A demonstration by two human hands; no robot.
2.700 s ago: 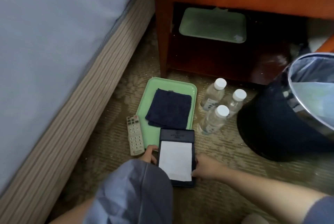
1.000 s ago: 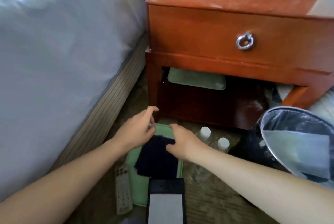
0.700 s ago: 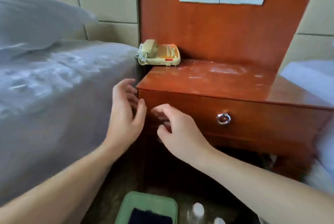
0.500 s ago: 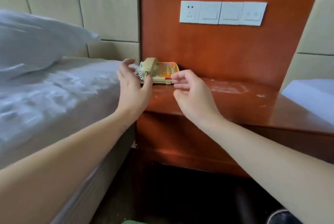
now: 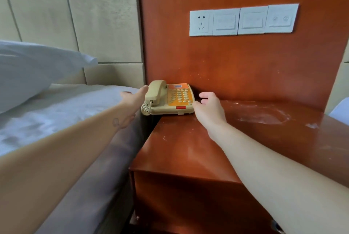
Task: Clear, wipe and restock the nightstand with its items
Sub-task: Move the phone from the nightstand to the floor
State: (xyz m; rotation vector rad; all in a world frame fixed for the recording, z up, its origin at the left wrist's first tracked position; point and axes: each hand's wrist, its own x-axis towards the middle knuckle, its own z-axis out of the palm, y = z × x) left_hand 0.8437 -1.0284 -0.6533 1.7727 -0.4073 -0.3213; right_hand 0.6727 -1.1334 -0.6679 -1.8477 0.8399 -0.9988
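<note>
Hands (image 5: 130, 104) (image 5: 208, 110) flank telephone (image 5: 171, 99), both arms outstretched.

No legible text: telephone (image 5: 171, 99) label and keypad blurred; wall switch plates (image 5: 243, 20) markings too small.

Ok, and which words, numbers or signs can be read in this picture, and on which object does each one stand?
No text here can be read for certain.
telephone: the small label above the keys is too blurred to read.
keypad buttons: markings too small to read.
wall switch panel: faint print on the two middle plates and two round symbols on the right plate, too blurred to read.
</note>
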